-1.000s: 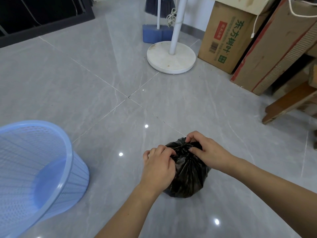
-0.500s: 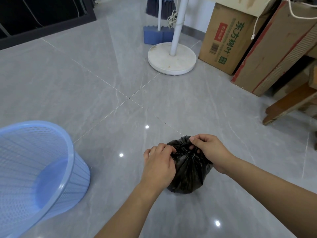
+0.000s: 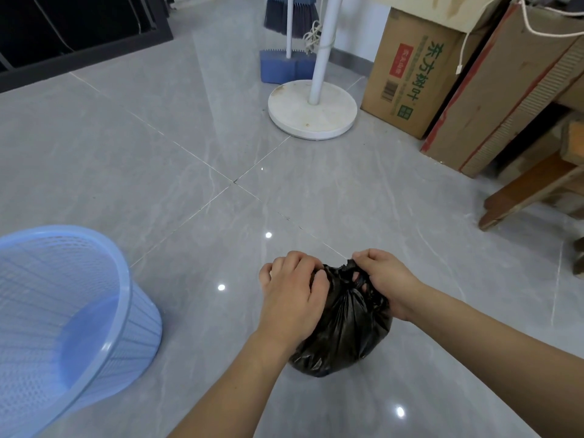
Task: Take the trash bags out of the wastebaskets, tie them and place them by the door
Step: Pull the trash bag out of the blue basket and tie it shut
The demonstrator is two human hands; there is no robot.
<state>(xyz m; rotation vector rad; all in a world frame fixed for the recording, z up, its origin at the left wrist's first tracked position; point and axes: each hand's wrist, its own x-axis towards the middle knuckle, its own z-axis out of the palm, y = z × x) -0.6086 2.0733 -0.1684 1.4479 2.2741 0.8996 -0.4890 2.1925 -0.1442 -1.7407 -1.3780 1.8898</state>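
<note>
A small black trash bag (image 3: 344, 336) sits on the grey tiled floor in front of me, its top gathered into a bunch. My left hand (image 3: 292, 298) grips the gathered plastic from the left, fingers curled over it. My right hand (image 3: 384, 281) pinches the bag's neck from the right, with plastic looped between its fingers. A light blue mesh wastebasket (image 3: 63, 327) stands at the lower left with no bag in it; I see its bare bottom.
A white round fan base (image 3: 313, 110) with its pole stands ahead, a blue broom and dustpan (image 3: 284, 63) behind it. Cardboard boxes (image 3: 410, 77) lean at the right, with a wooden leg (image 3: 531, 191) on the floor. A dark frame (image 3: 79, 55) runs along the far left.
My right hand has moved from the top of the bag to its right side, drawing plastic outward. The left hand stays on the bunched top.
</note>
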